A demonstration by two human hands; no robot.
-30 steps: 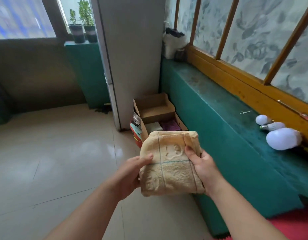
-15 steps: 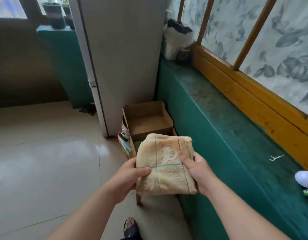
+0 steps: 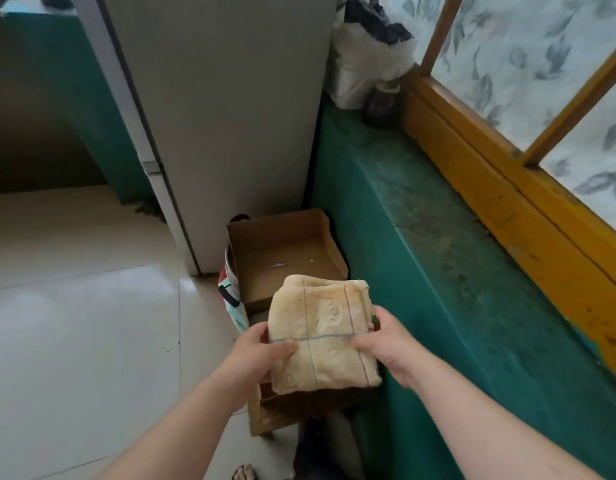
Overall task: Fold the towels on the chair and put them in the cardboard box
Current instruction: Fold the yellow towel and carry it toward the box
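Observation:
A folded beige towel (image 3: 322,336) with thin blue lines is held flat between both hands, directly above the near part of the cardboard box (image 3: 261,415). My left hand (image 3: 256,355) grips its left edge, thumb on top. Gripping the right edge is my right hand (image 3: 386,344). The box's open lid (image 3: 285,258) lies flat behind, toward the white cabinet. The towel hides the inside of the box. No chair is in view.
A green ledge (image 3: 438,271) runs along the right under a yellow wooden window frame (image 3: 500,188). A tall white cabinet (image 3: 223,116) stands behind the box. A white bag (image 3: 362,60) sits on the ledge's far end. Pale tiled floor (image 3: 81,341) spreads left. Colourful items (image 3: 230,299) lean by the box's left side.
I have stepped closer to the box and both hands have carried the towel forward and down over it. The bulbs on the ledge have left the view.

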